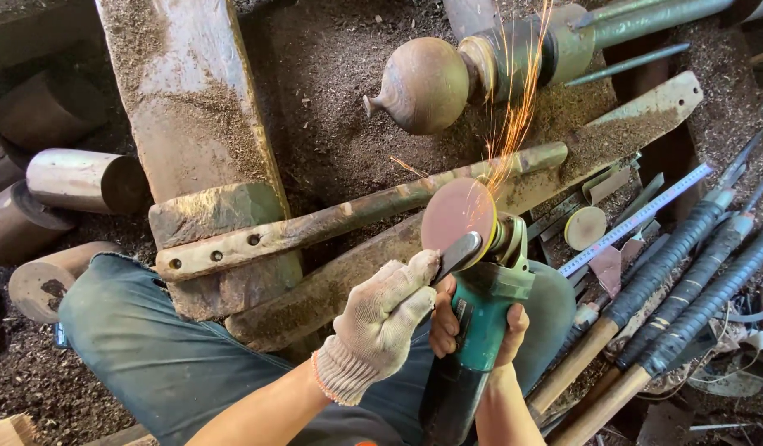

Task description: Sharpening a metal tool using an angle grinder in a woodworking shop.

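A rusty lathe bed [191,116] carries a round wooden vase [423,83]. Below it, the bare right hand [480,326] has its grip closed around a teal angle grinder [480,318]. The gloved left hand [385,318] pinches a small metal blade [457,254] against the sparking disc [457,216].

A woodturning workshop, rough and well used. Sawdust and shavings [340,99] bury the lathe bed, where a rounded wooden piece [423,84] sits mounted on the spindle. Long-handled turning chisels [679,272] (handles wrapped in dark cord) lie beside cut log rounds [84,180].
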